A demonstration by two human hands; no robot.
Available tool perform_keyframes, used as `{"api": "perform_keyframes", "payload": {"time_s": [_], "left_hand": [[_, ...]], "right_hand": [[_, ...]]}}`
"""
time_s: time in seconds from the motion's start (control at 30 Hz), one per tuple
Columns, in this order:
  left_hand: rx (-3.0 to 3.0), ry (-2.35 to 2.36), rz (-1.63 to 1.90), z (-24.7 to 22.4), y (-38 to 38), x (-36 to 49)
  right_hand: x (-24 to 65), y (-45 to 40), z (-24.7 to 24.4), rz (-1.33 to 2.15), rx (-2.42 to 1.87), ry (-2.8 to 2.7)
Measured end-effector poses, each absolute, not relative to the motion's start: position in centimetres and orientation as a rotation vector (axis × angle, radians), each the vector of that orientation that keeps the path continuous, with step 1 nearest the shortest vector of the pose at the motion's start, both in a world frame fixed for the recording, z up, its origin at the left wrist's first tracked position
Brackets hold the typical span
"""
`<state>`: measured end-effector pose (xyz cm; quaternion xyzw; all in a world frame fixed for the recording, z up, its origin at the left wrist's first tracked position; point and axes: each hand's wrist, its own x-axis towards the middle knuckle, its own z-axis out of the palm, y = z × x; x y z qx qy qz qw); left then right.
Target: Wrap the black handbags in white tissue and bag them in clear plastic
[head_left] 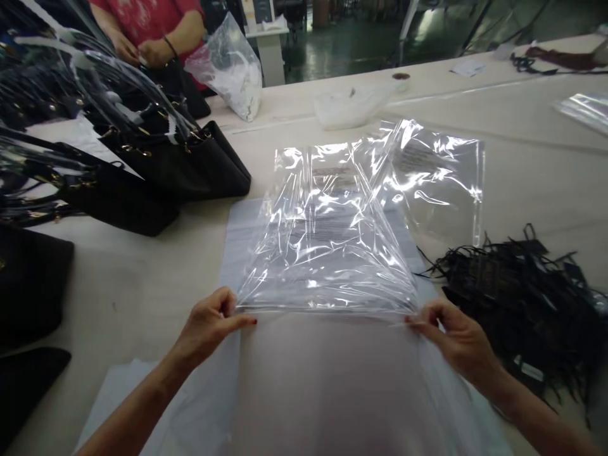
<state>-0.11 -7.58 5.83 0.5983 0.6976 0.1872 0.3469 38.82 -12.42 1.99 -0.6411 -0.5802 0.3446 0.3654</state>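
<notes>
A clear plastic bag (327,253) with printed text lies spread in front of me, its near edge pulled taut between my hands. My left hand (213,320) pinches the left end of that edge between thumb and curled fingers. At the right end, my right hand (446,329) grips the edge the same way. Below the edge, a smooth, translucent pinkish sheet (327,386) reaches toward me. White paper sheets (237,228) lie underneath. Another clear bag (441,183) overlaps the far right of the first.
Black handbags (175,164) with wrapped handles stand at the left. A heap of black tags with cords (517,297) lies at the right. Farther back are a crumpled plastic bag (351,104), a tape roll (401,76), and a person in a red shirt (147,28) handling a black bag.
</notes>
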Motion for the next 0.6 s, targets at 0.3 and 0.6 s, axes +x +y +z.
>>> {"api": "perform_keyframes", "payload": {"time_s": [0.3, 0.6], "left_hand": [[2.563, 1.662, 1.066, 0.5, -15.4, -0.1], [2.272, 2.091, 0.879, -3.7, -17.9, -1.7]], "right_hand": [[38.8, -16.3, -0.3, 0.172, -1.264, -1.997], [38.6, -19.1, -5.5, 0.158, -1.663, -1.777]]}}
